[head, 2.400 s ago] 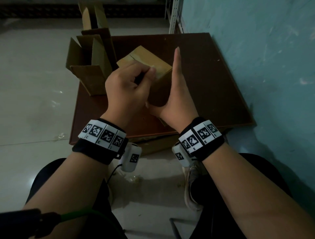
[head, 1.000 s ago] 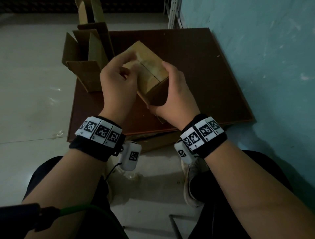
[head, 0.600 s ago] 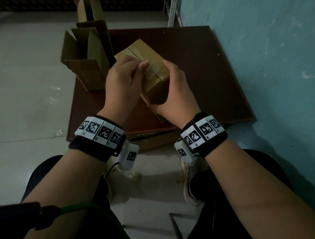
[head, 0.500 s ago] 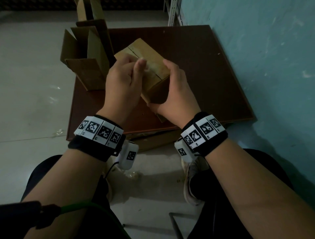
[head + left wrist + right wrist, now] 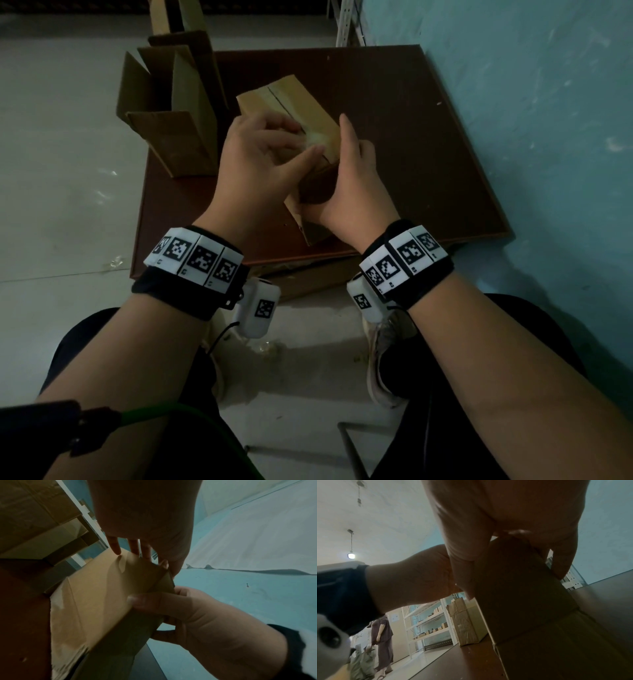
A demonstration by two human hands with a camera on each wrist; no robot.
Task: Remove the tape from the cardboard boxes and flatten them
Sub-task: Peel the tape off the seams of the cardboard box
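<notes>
Since approx half a sec ago our left hand (image 5: 255,161) has pulled back toward us along the top of the box, w/ the thumb now reaching across to the pale, shiny bit of tape (image 5: 317,138); right hand hasn't shifted.

Far left on the brown surface (image 5: 411,144) stands an opened cardboard box (image 5: 174,137), flaps up, w/ more cardboard upright behind it. Just right of it we've got the taped cardboard box (image 5: 291,102), tilted w/ its near end raised off the surface & a seam running down its top.

Left hand sits over the top of that box, fingers curled, thumb & fingertips pinched at the lifted tape. Left wrist view shows clear tape wrinkled along the box's side (image 5: 58,615) & fingertips (image 5: 115,546) touching the top edge.

Right hand (image 5: 349,192) clamps the near right corner of the box: thumb on the near face, fingers wrapped round the right side, index pointing up along the edge. Right wrist view: palm against the dark side panel (image 5: 522,588).

Teal wall (image 5: 531,137) runs along the right, close by the surface. Background of the right wrist view has shelving w/ small boxes (image 5: 426,622) & a person standing (image 5: 382,635).
</notes>
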